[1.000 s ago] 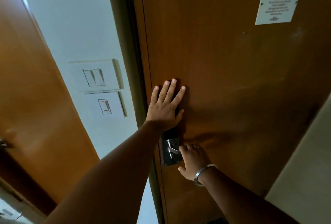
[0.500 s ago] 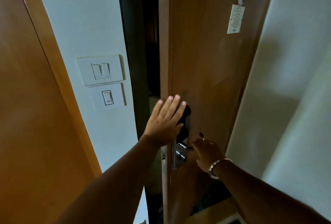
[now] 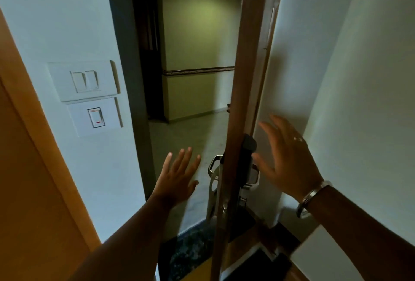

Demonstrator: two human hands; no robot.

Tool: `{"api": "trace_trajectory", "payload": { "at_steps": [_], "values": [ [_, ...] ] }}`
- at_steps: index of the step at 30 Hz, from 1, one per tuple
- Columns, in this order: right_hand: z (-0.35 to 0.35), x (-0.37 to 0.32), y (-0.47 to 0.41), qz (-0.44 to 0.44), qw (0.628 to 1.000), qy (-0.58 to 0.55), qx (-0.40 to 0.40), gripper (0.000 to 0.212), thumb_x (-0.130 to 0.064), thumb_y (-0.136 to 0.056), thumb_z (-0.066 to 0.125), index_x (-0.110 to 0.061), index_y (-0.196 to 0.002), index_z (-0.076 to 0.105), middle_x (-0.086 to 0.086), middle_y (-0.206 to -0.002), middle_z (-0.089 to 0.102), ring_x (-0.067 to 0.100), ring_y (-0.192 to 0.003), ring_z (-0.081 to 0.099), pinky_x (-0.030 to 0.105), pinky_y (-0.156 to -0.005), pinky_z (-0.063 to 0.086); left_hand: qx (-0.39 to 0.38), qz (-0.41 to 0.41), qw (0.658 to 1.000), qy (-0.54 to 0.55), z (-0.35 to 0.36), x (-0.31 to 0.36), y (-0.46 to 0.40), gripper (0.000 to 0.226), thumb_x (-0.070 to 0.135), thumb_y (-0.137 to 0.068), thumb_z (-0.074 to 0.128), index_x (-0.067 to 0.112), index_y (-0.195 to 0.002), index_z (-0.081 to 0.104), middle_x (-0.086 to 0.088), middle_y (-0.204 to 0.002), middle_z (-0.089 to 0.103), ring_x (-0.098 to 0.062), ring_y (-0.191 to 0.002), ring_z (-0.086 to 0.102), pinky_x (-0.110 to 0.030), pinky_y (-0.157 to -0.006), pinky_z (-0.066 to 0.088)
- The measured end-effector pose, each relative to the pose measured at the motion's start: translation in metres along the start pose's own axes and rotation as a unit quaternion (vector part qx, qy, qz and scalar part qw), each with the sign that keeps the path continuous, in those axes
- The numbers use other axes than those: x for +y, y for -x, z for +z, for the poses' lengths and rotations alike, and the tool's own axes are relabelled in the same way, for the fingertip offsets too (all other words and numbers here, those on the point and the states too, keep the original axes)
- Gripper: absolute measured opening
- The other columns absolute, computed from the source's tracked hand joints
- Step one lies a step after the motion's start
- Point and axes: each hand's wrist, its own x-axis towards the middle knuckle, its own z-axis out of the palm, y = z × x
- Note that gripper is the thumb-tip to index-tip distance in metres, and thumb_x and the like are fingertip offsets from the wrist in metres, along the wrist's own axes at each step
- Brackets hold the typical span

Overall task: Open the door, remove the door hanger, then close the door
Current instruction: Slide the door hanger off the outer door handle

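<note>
The brown wooden door (image 3: 244,83) stands wide open, swung against the right wall, so I see it almost edge-on. Its metal outer handle (image 3: 213,166) and black lock body (image 3: 247,159) show at the door's edge. My left hand (image 3: 177,179) hovers open in the doorway gap, left of the handle, touching nothing. My right hand (image 3: 285,159), with a ring and a metal bangle, is spread open just right of the lock, off the handle. A pale flat shape hangs below the outer handle (image 3: 211,193); I cannot tell whether it is the door hanger.
A white wall with two switch plates (image 3: 83,80) (image 3: 95,116) is left of the dark door frame (image 3: 132,101). An orange-brown panel (image 3: 33,191) fills the far left. Beyond the doorway lies a dim corridor (image 3: 195,45) with a pale floor. A white wall (image 3: 348,78) is on the right.
The door has swung from shut to wide open towards the right wall. My left hand has come off the door face and my right hand has let go of the inner handle.
</note>
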Motion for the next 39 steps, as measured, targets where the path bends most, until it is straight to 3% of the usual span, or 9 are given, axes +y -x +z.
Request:
{"api": "trace_trajectory", "payload": {
  "at_steps": [7, 10, 14, 20, 25, 29, 33, 36, 39],
  "values": [
    [-0.039, -0.018, -0.010, -0.118, 0.985, 0.124, -0.029, 0.066, -0.045, -0.083, 0.056, -0.015, -0.140, 0.039, 0.019, -0.152, 0.034, 0.039, -0.140, 0.029, 0.060, -0.110, 0.029, -0.050, 0.041, 0.995, 0.071, 0.039, 0.043, -0.017, 0.097, 0.059, -0.082, 0.057, 0.023, -0.155, 0.006, -0.015, -0.160, 0.014, -0.034, -0.146, 0.014, -0.059, -0.116, 0.007],
    [-0.044, -0.018, -0.026, -0.154, 0.966, 0.197, -0.069, 0.067, -0.046, -0.082, 0.057, -0.015, -0.139, 0.042, 0.019, -0.152, 0.035, 0.039, -0.139, 0.031, 0.059, -0.112, 0.027, -0.056, 0.072, 0.992, 0.084, 0.048, 0.062, -0.036, 0.095, 0.060, -0.081, 0.057, 0.021, -0.156, 0.013, -0.015, -0.160, 0.016, -0.033, -0.146, 0.008, -0.056, -0.117, -0.002],
    [-0.051, -0.008, -0.053, -0.159, 0.931, 0.298, -0.137, 0.073, -0.053, -0.080, 0.057, -0.015, -0.141, 0.041, 0.020, -0.151, 0.036, 0.040, -0.137, 0.034, 0.058, -0.113, 0.019, -0.038, 0.121, 0.985, 0.115, 0.050, 0.091, -0.069, 0.094, 0.061, -0.077, 0.061, 0.017, -0.152, 0.026, -0.016, -0.158, 0.021, -0.033, -0.144, 0.020, -0.060, -0.113, 0.012],
    [-0.052, 0.037, -0.073, -0.140, 0.869, 0.416, -0.227, 0.087, -0.066, -0.081, 0.046, -0.015, -0.147, 0.024, 0.021, -0.155, 0.024, 0.043, -0.141, 0.022, 0.057, -0.115, 0.003, -0.002, 0.277, 0.954, 0.115, 0.053, 0.128, -0.133, 0.091, 0.064, -0.084, 0.052, 0.016, -0.152, 0.016, -0.015, -0.158, 0.019, -0.031, -0.145, 0.018, -0.056, -0.115, 0.015],
    [-0.047, 0.089, -0.067, -0.105, 0.828, 0.468, -0.290, 0.091, -0.066, -0.086, 0.038, -0.008, -0.150, 0.007, 0.024, -0.159, 0.002, 0.044, -0.144, 0.004, 0.057, -0.115, -0.003, -0.012, 0.418, 0.897, 0.140, 0.045, 0.176, -0.171, 0.062, 0.036, -0.084, 0.067, 0.014, -0.138, 0.046, -0.013, -0.150, 0.041, -0.031, -0.143, 0.026, -0.047, -0.116, 0.010],
    [-0.044, 0.132, -0.056, -0.089, 0.775, 0.537, -0.321, 0.094, -0.066, -0.088, 0.033, -0.004, -0.149, -0.001, 0.027, -0.158, -0.006, 0.047, -0.144, 0.000, 0.057, -0.116, 0.000, -0.050, 0.463, 0.871, 0.155, 0.048, 0.207, -0.196, 0.037, 0.028, -0.086, 0.067, 0.013, -0.119, 0.059, -0.010, -0.130, 0.059, -0.026, -0.129, 0.046, -0.042, -0.113, 0.027],
    [-0.045, 0.167, -0.043, -0.086, 0.747, 0.575, -0.324, 0.093, -0.067, -0.089, 0.027, -0.002, -0.148, -0.002, 0.028, -0.157, -0.005, 0.047, -0.144, 0.002, 0.058, -0.115, 0.002, -0.118, 0.485, 0.846, 0.190, 0.048, 0.234, -0.215, 0.024, 0.026, -0.090, 0.062, 0.015, -0.111, 0.060, -0.005, -0.113, 0.065, -0.018, -0.106, 0.059, -0.039, -0.095, 0.049],
    [-0.047, 0.192, -0.031, -0.088, 0.725, 0.608, -0.313, 0.094, -0.069, -0.088, 0.020, -0.001, -0.148, 0.000, 0.028, -0.157, -0.003, 0.046, -0.144, 0.001, 0.058, -0.115, -0.001, -0.117, 0.519, 0.829, 0.176, 0.049, 0.251, -0.227, 0.017, 0.025, -0.092, 0.059, 0.014, -0.105, 0.057, -0.005, -0.099, 0.066, -0.018, -0.088, 0.061, -0.040, -0.081, 0.054],
    [-0.051, 0.214, -0.022, -0.086, 0.722, 0.621, -0.293, 0.093, -0.070, -0.087, 0.019, -0.001, -0.149, 0.003, 0.028, -0.157, 0.000, 0.046, -0.144, 0.001, 0.058, -0.115, -0.001, -0.105, 0.533, 0.820, 0.179, 0.049, 0.270, -0.232, 0.019, 0.026, -0.094, 0.053, 0.013, -0.108, 0.053, -0.008, -0.098, 0.065, -0.022, -0.088, 0.062, -0.042, -0.082, 0.053]
  ]
}}
